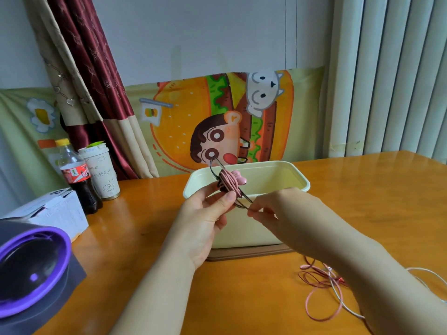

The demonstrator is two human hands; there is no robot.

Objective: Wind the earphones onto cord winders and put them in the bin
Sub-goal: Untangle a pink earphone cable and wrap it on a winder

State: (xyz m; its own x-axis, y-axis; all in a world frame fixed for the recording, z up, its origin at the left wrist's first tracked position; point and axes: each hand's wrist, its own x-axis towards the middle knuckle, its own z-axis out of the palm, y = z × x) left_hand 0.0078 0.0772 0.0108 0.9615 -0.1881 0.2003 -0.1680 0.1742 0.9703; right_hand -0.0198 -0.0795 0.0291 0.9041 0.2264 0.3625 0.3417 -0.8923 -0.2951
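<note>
Two hands meet just before the bin (303,181): the left hand (205,216) pinches the wound winder (238,179), the right hand (275,209) pinches the loose cord (242,203) beside it, best kept taut while tucking.

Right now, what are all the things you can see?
Pink bow-shaped cord winder: one, pink, in left hand.
Wound earphone cord: one, pink, dark ends, on winder.
Cream plastic bin: one, cream, table middle.
Loose earphone cords: two, red-pink and white, table right.
Yellow-capped cola bottle: one, dark, table left.
Paper cup: one, white, beside bottle.
Cardboard box: one, white, left.
Purple-rimmed round device: one, dark, near left.
Burger cartoon cloth: one, orange, back wall.
Wooden table: one, orange-brown, underneath.
Left hand: one, grips winder.
Right hand: one, pinches dark cord end.
</note>
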